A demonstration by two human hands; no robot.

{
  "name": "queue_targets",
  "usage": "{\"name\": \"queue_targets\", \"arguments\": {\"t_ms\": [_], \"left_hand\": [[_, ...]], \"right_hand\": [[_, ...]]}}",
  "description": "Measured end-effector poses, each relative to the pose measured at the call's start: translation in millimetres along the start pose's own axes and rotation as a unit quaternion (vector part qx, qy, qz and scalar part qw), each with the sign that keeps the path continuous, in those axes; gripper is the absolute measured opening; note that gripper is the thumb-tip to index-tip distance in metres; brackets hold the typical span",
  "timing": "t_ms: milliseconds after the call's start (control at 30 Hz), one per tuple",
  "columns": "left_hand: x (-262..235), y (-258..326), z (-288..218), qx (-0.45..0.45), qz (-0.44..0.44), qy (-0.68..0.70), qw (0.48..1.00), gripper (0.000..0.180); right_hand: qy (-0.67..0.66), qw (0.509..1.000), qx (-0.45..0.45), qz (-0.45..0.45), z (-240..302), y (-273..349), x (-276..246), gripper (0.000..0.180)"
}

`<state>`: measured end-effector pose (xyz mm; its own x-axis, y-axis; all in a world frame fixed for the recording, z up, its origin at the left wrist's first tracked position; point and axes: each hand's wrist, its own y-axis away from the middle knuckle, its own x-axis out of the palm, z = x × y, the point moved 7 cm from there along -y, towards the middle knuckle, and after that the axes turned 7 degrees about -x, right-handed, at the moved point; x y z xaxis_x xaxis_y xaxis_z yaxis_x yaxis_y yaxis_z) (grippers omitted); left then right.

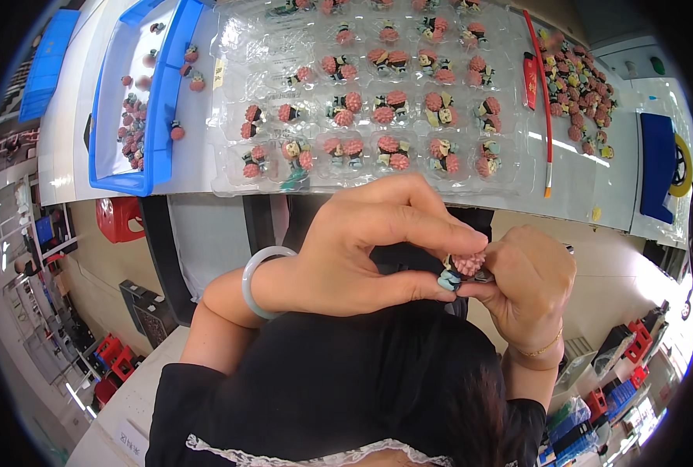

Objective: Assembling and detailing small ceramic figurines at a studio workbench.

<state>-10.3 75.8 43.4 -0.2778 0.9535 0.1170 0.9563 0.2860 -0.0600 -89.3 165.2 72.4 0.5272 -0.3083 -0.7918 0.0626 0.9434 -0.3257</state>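
In front of my chest, my left hand (362,245) pinches a small figurine (469,263) with bumpy pink hair and a dark and pale-blue body, between thumb and fingertips. My right hand (535,276) is closed and meets the figurine from the right. A small greyish glint shows at its fingertips, but what it grips is mostly hidden. Beyond both hands, clear plastic trays (241,66) lie on the white table, with similar pink-haired figurines (392,109) standing or lying in their pockets, often in pairs.
At the left is a blue bin (156,148) holding pink figurines, with several more beside it. A thin red stick (543,101) with a brush-like tip lies along the trays' right edge. Further right are a heap of figurines (576,89) and a blue holder (656,167) with a yellow roll.
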Motion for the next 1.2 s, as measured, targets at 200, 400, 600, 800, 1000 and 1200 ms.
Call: {"name": "queue_targets", "arguments": {"t_ms": [200, 400, 600, 800, 1000, 1200], "left_hand": [[-0.5, 0.2, 0.0, 0.007, 0.005, -0.003, 1.0, 0.038], [-0.6, -0.3, -0.5, 0.008, 0.005, 0.001, 1.0, 0.037], [-1.0, -1.3, -1.1, 0.016, 0.007, -0.001, 1.0, 0.038], [-1.7, -1.8, -0.6, 0.01, 0.008, 0.005, 1.0, 0.038], [-2.4, -0.8, 0.5, 0.002, -0.006, 0.006, 1.0, 0.038], [-2.7, -0.5, 0.5, -0.001, -0.008, 0.004, 1.0, 0.039]], "right_hand": [[-0.004, 1.0, -0.008, 0.002, 1.1, 0.2, 1.0, 0.035], [-0.017, 1.0, -0.02, -0.003, 1.3, 0.4, 1.1, 0.034], [-0.034, 0.999, -0.021, -0.022, 0.8, 1.9, 2.5, 0.032], [-0.033, 0.999, -0.02, -0.018, 1.6, 1.7, 1.7, 0.031], [-0.044, 0.999, -0.005, -0.024, -0.5, 2.1, 3.2, 0.031], [-0.044, 0.999, -0.015, -0.019, 1.5, 2.5, 3.4, 0.031]]}}
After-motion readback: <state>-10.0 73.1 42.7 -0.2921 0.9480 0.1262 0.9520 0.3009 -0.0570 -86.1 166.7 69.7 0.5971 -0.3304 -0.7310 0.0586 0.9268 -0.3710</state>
